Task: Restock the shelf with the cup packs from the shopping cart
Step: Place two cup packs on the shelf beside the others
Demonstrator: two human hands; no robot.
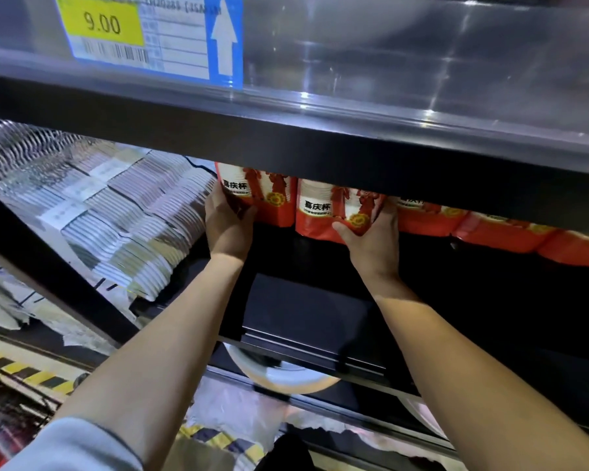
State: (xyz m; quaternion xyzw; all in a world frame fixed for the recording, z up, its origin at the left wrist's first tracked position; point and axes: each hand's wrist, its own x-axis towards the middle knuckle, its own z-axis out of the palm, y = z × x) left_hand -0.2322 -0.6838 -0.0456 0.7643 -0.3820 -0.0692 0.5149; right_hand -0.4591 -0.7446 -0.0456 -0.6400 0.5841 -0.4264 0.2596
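Note:
Two red and white cup packs stand side by side at the back of a dark shelf point(303, 311). My left hand point(227, 226) grips the lower left side of the left cup pack point(266, 195), thumb across its front. My right hand point(371, 236) holds the right cup pack point(323, 209) from its lower right, thumb under its front. Both packs' tops are hidden behind the shelf board above point(320, 144). More red cup packs point(490, 229) lie in a row to the right.
Stacks of white plates in clear wrap point(123, 212) fill the shelf to the left, beside a black upright post point(48, 266). A price label reading 9.00 point(102, 25) hangs on the upper shelf rail. White bowls point(279, 375) sit on the shelf below. Yellow-black floor tape point(31, 375) shows lower left.

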